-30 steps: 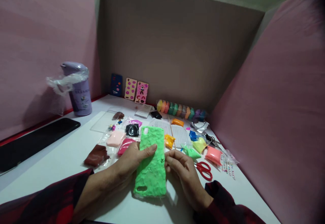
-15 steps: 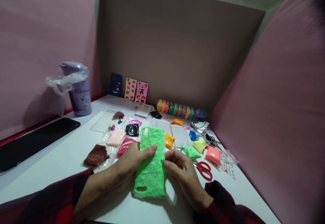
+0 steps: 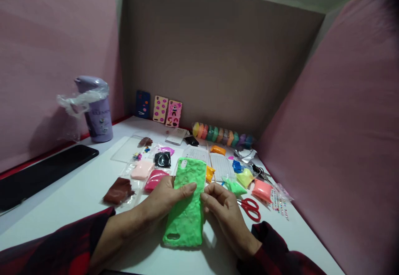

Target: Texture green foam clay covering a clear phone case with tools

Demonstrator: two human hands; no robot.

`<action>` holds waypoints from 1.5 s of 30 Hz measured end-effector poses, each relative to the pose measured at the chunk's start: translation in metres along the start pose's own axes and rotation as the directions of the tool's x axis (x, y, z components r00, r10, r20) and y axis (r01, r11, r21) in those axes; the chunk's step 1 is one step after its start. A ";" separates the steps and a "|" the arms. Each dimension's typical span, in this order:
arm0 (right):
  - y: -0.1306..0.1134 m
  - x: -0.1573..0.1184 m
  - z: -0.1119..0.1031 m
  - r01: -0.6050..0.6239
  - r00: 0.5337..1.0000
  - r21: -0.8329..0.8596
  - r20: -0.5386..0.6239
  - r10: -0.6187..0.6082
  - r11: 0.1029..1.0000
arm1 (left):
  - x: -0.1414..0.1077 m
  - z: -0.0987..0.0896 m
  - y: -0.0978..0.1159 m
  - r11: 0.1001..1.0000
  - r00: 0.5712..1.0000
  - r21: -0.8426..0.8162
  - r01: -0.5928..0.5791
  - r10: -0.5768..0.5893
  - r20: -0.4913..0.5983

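Observation:
A phone case [image 3: 187, 208] covered in bumpy bright green clay is held up in front of me, a cutout showing at its top left and another at its bottom left. My left hand [image 3: 170, 196] grips it from the left side, thumb lying across the green face and fingers hidden behind. At the right edge, my right hand [image 3: 224, 210] is closed, thumb and index finger pinching the clay rim of the case. Beyond the right hand lie red-handled scissors [image 3: 251, 209] and a packet of green clay [image 3: 235, 187].
Packets of brown [image 3: 118, 191], pink [image 3: 142, 169] and black clay [image 3: 162, 159] lie left. An open notebook [image 3: 222, 166] is behind the case. Three decorated cases [image 3: 160, 109] lean on the back wall near a clay row [image 3: 218, 134]. A purple bottle [image 3: 99, 117] and black phone [image 3: 50, 175] stand left.
The green case has tilted slightly, its top shifting to the right and a little down. My left thumb has moved slightly right with it; the right hand stays at the right edge.

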State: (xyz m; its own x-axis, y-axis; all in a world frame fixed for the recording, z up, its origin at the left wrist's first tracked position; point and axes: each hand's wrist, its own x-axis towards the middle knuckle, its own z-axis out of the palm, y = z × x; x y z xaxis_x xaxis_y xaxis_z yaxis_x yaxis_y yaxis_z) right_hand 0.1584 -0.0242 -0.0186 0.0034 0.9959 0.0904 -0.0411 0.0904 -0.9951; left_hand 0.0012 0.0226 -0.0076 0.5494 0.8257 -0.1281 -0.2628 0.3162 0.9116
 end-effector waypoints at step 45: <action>0.013 0.003 -0.003 0.062 0.998 -0.069 0.023 -0.060 0.996 | 0.000 0.001 -0.002 0.999 0.998 -0.045 0.011 -0.013 -0.054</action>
State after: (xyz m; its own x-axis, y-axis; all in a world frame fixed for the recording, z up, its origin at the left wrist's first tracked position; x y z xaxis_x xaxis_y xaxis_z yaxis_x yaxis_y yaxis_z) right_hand 0.1605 -0.0201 -0.0311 -0.0167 0.9884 0.1509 0.0282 0.1514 -0.9881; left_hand 0.0022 0.0213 -0.0087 0.5093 0.8454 -0.1609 -0.2920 0.3456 0.8918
